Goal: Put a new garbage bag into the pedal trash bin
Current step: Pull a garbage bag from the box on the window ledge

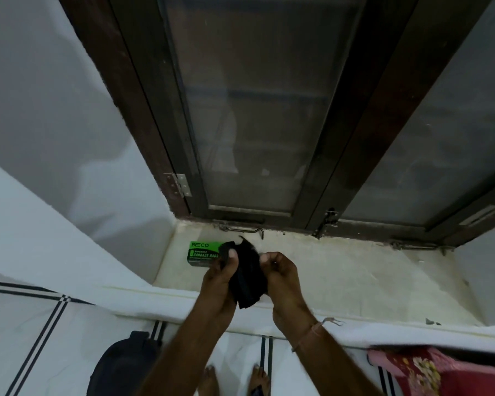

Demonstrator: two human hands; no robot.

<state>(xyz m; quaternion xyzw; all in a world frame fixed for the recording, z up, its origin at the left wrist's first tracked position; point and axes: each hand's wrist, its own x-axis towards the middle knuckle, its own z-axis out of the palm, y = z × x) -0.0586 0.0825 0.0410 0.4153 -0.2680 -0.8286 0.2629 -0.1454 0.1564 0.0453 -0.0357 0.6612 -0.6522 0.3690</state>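
A folded black garbage bag (247, 274) hangs between both hands above the pale window sill (340, 275). My left hand (222, 277) grips its left side with the thumb on top. My right hand (280, 274) pinches its right edge with curled fingers. Behind the left hand a green box of garbage bags (202, 252) lies on the sill. On the floor at the lower left stands a dark pedal trash bin (120, 364) with its lid down, partly cut off by the frame's edge.
A dark wooden window frame (166, 115) with glass panes rises behind the sill. White walls flank it. The floor is white tile with dark stripes (49, 318). A red patterned cloth (429, 370) lies at the lower right. My bare feet (235, 381) stand below.
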